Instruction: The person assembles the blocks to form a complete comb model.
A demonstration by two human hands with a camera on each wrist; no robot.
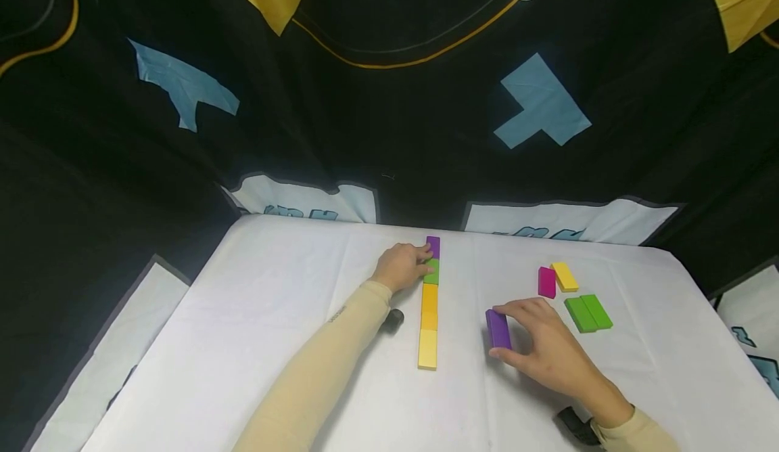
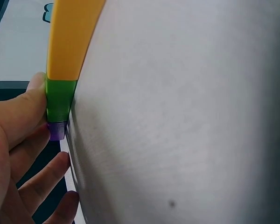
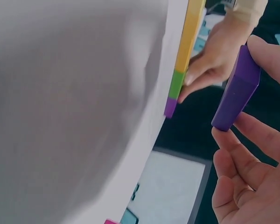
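Observation:
A straight row of flat blocks runs away from me: pale yellow block (image 1: 428, 350) nearest, then orange block (image 1: 429, 306), green block (image 1: 432, 273) and purple block (image 1: 433, 247) at the far end. My left hand (image 1: 399, 266) touches the row's left side, thumb by the green block and a finger by the purple one; other fingers are spread in the left wrist view. To the right of the row, my right hand (image 1: 538, 344) pinches another purple block (image 3: 236, 91) between thumb and fingers. It is held above the table, apart from the row.
On the right of the white table (image 1: 304, 262) lie a magenta block (image 1: 546, 282), a yellow block (image 1: 564, 277) and two green blocks (image 1: 587, 313) side by side. A dark curtain (image 1: 365, 127) hangs behind the table's far edge.

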